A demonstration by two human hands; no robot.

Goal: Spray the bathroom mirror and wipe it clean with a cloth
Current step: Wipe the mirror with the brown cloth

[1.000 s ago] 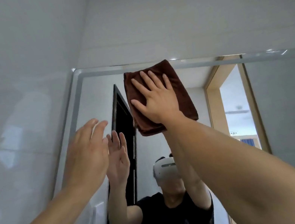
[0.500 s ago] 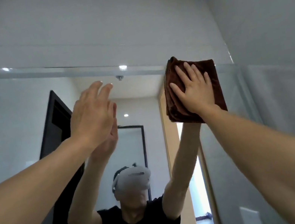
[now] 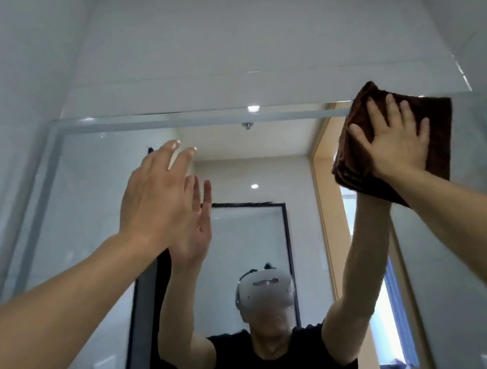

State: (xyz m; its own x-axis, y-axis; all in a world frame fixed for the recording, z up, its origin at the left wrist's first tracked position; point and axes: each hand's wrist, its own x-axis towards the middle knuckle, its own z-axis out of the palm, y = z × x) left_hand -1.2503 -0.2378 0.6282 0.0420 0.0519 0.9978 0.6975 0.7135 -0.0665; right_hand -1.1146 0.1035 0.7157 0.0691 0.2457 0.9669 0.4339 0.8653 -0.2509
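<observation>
A folded dark brown cloth (image 3: 435, 124) lies flat against the mirror (image 3: 81, 196) near its top right corner. My right hand (image 3: 393, 138) presses on the cloth with spread fingers. My left hand (image 3: 160, 199) is raised with flat, open fingers against or just off the glass left of centre, holding nothing. The mirror's bevelled top edge (image 3: 207, 116) runs across the view. No spray bottle is in view.
White tiled walls (image 3: 239, 22) surround the mirror on the left, above and on the right. The glass reflects a person in a black shirt, a dark door frame and a lit doorway.
My right hand has slid the cloth to the right along the mirror's top edge, from left of centre to the top right corner. My left hand stayed raised and open.
</observation>
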